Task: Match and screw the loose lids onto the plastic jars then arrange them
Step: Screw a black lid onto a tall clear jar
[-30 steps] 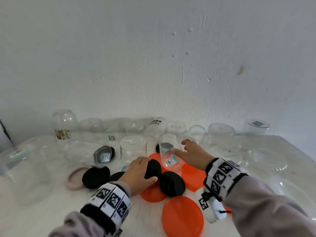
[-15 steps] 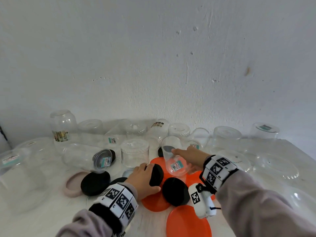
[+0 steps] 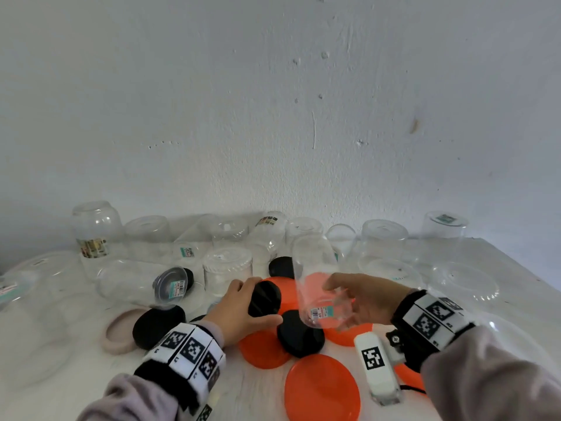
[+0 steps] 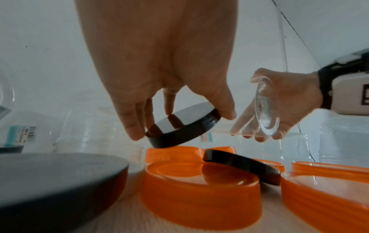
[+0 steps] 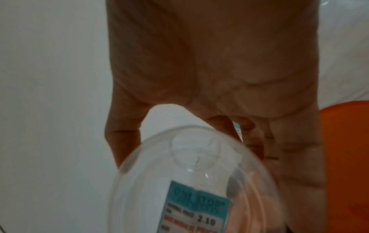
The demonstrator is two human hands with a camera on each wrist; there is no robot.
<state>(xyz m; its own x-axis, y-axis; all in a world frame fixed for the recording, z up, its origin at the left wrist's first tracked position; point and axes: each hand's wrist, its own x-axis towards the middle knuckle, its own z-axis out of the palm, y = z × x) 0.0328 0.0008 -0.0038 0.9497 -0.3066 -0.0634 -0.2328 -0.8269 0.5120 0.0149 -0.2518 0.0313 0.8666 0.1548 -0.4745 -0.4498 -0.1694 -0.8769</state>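
The left hand [image 3: 239,311] is pinching a black lid [image 3: 263,298] by its rim between thumb and fingers, holding it tilted and clear of the orange lids [image 4: 201,187] lying under it. The right hand [image 3: 368,300] is wrapping its fingers around a clear jar [image 3: 318,281], gripping it near the base (a price sticker [image 5: 196,209] is stuck there) and tipping its other end away toward the wall; the jar is holding nothing. Lid and jar are hanging just beside each other, not touching, above the table [image 3: 91,375]. Another black lid [image 3: 299,334] is lying across two orange ones below. To the left, a jar on its side [image 3: 136,282] is lying with a dark lid [image 3: 170,281] at its mouth, and a pale pink lid [image 3: 117,332] is sitting beside a further black lid [image 3: 154,325]. More clear jars, all empty, are crowding along the wall, several standing bottom-up.
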